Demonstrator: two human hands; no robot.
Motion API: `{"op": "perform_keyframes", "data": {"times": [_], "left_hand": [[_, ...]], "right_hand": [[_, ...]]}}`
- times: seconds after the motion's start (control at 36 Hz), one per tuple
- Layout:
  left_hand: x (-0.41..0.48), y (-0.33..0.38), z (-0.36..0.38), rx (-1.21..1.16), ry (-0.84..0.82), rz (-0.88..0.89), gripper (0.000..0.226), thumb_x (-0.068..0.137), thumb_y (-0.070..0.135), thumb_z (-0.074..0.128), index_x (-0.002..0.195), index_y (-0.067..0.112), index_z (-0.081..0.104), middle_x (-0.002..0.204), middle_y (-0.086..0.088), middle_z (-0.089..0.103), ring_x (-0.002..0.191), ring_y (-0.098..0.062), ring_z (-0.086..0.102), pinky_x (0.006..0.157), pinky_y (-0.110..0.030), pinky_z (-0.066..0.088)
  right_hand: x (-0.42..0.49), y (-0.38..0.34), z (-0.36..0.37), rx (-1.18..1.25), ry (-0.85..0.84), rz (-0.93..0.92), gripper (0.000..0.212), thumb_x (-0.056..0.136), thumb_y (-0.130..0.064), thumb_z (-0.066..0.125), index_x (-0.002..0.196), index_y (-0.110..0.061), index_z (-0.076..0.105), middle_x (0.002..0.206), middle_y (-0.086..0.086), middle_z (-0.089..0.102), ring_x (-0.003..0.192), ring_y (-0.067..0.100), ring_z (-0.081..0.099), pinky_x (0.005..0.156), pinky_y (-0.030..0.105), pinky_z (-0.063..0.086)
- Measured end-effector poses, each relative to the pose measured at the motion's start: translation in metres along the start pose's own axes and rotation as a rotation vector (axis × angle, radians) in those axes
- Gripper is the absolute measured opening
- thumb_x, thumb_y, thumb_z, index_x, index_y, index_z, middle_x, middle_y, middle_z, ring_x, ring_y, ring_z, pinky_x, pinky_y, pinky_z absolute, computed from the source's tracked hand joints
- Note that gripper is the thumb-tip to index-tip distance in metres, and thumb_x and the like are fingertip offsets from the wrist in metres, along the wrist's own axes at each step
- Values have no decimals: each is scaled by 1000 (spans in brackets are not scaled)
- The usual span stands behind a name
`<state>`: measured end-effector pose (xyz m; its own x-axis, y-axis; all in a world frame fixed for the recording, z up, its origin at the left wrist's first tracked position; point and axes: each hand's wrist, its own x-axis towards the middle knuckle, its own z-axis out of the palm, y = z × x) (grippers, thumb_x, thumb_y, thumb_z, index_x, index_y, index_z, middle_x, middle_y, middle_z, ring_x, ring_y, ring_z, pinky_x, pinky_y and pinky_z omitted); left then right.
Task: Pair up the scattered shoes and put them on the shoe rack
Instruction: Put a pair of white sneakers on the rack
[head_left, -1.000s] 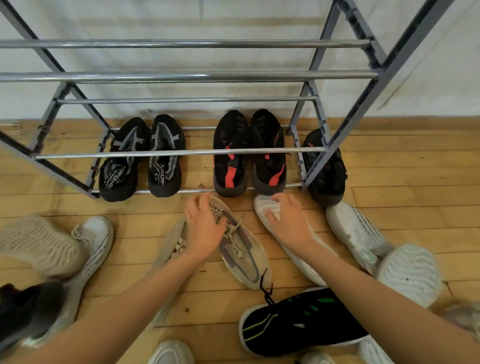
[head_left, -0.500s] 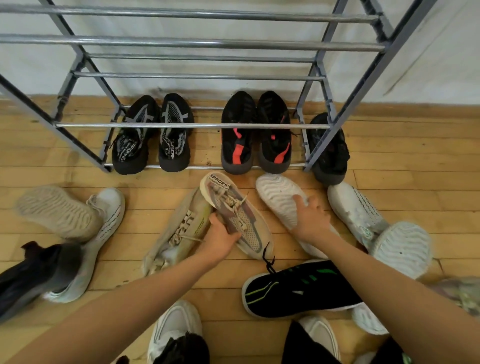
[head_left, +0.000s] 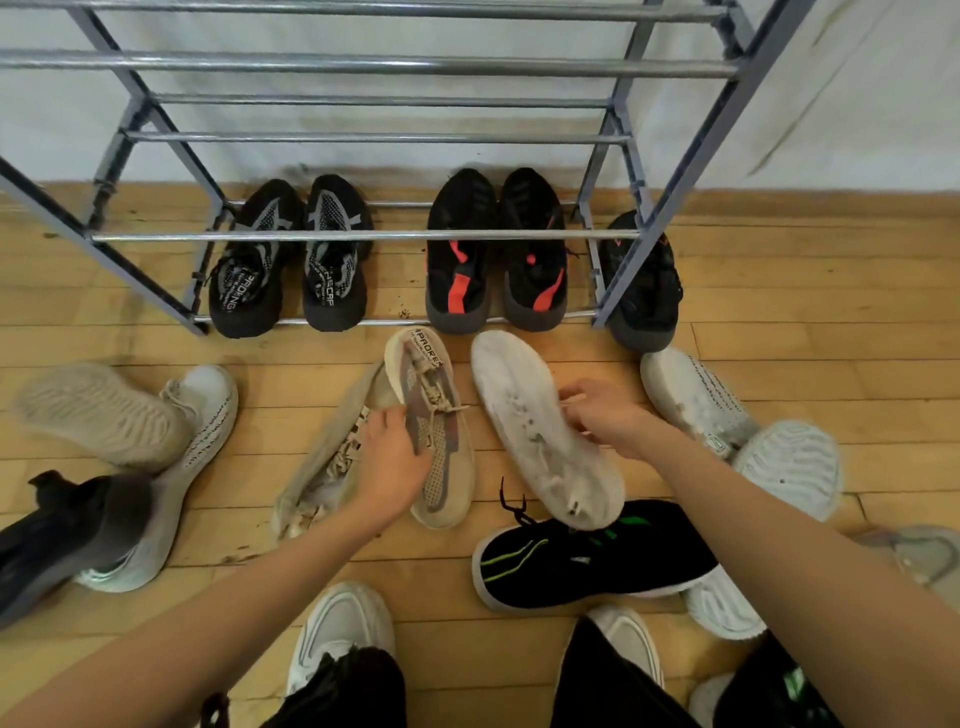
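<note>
My left hand (head_left: 392, 460) grips a beige knit shoe with grey mesh (head_left: 436, 415) lying on the floor, heel toward the rack. Its beige partner (head_left: 327, 462) lies on its side just left of it. My right hand (head_left: 605, 415) holds the side of a white shoe (head_left: 535, 426), which is turned sole up. The grey metal shoe rack (head_left: 363, 235) stands ahead. On its bottom tier sit a black-and-grey pair (head_left: 291, 260) and a black pair with red marks (head_left: 493, 254).
A lone black shoe (head_left: 644, 280) stands by the rack's right leg. Scattered on the wooden floor are white shoes at right (head_left: 696, 400), a black shoe with green stripes (head_left: 587, 558), and beige, white and black shoes at left (head_left: 104, 415). My own feet show at the bottom.
My left hand slid from the beige shoe's heel to its middle and closed on it. My right hand moved along the white shoe and tipped it sole up. The camera drew back.
</note>
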<state>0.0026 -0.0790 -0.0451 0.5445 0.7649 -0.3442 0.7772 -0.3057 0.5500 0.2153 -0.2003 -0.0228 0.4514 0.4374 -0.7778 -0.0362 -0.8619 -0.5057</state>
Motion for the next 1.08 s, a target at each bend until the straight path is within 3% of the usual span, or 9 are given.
{"op": "perform_keyframes", "data": {"times": [0.08,0.17,0.22,0.33,0.44,0.56,0.69,0.83,1.08], "left_hand": [[-5,12,7,15,42,150,63,78,5,61,136,6,37,134,-16,35,127,-32,31,110,-40,29],[-6,22,16,114,23,359,56,77,4,60,131,5,46,132,-16,38,125,-33,34,109,-44,31],[-8,30,21,127,-122,415,48,82,5,56,129,9,49,135,-10,39,128,-27,34,112,-33,26],[-11,40,34,110,-426,315,42,90,13,51,133,15,48,136,-4,43,124,-21,44,104,-29,34],[-14,47,44,79,-504,224,42,95,22,48,135,13,44,136,-7,45,121,-22,48,99,-28,37],[-13,60,45,-201,-508,20,45,97,32,46,136,11,43,129,-6,54,116,-21,54,89,-25,41],[-13,64,46,-554,-482,-199,36,89,28,62,115,11,44,106,1,58,104,-20,59,94,-40,50],[-20,66,56,-628,-405,-187,64,78,15,74,127,8,33,103,7,50,105,-19,56,88,-41,54],[-19,61,63,-593,-411,-163,56,78,1,70,121,11,36,100,5,46,95,-17,54,82,-48,55]], "right_hand": [[5,12,-3,-195,231,-92,27,95,-13,41,115,-5,57,119,12,59,104,28,54,91,37,44],[4,17,-7,-61,249,-84,35,98,-16,38,111,10,57,116,28,57,107,40,54,91,44,45],[4,20,-9,-67,212,-61,34,95,-22,46,104,9,57,107,31,56,99,40,56,85,45,47],[4,24,-8,-209,133,-22,45,82,-30,65,122,-15,52,110,2,54,108,26,56,93,38,49],[3,21,-6,-404,178,-76,8,85,-17,58,86,-10,55,83,3,55,86,24,54,67,31,45],[2,19,-12,-320,175,-112,26,83,-3,55,103,11,64,105,26,65,81,29,56,70,43,49],[-5,26,-16,21,37,-68,21,81,7,59,96,-7,65,86,3,61,90,21,57,85,39,53],[-15,39,-21,260,-49,-74,21,85,9,55,96,-8,60,86,0,60,96,20,58,80,31,53],[-25,65,-18,250,-86,-57,16,92,-20,59,100,-7,63,99,9,67,82,16,63,77,32,56]]}}
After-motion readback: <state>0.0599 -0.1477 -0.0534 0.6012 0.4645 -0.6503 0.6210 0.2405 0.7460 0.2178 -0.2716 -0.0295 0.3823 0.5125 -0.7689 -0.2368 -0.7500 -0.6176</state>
